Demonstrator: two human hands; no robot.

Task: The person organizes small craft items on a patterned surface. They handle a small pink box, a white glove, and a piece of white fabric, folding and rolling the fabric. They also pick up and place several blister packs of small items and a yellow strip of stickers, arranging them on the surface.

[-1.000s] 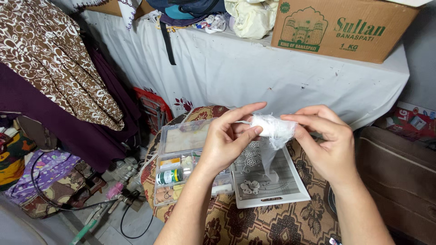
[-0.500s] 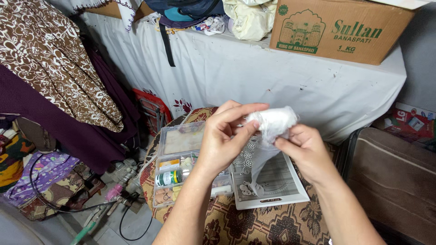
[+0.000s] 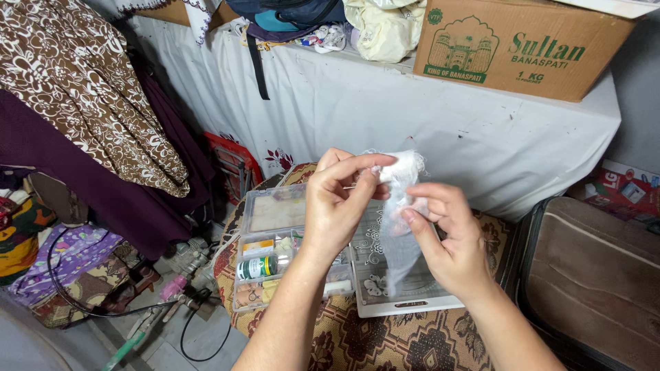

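- Two hands meet above the tabletop: the left hand (image 3: 338, 206) pinches the top of a white gauze roll (image 3: 402, 180) between thumb and fingers, while the right hand (image 3: 443, 240) grips its loose hanging tail.
- Under them, a patterned brown cloth (image 3: 385, 343) covers the round tabletop, in a crowded room with a white draped shelf (image 3: 385, 103) and a cardboard box (image 3: 529, 45) behind.
- On the cloth sits a clear compartment box (image 3: 275, 237) holding a small green-labelled bottle (image 3: 256, 266) and small packets, beside a white tray (image 3: 412, 302).
- Compared with a second ago, the right hand has dropped lower and the gauze hangs longer.
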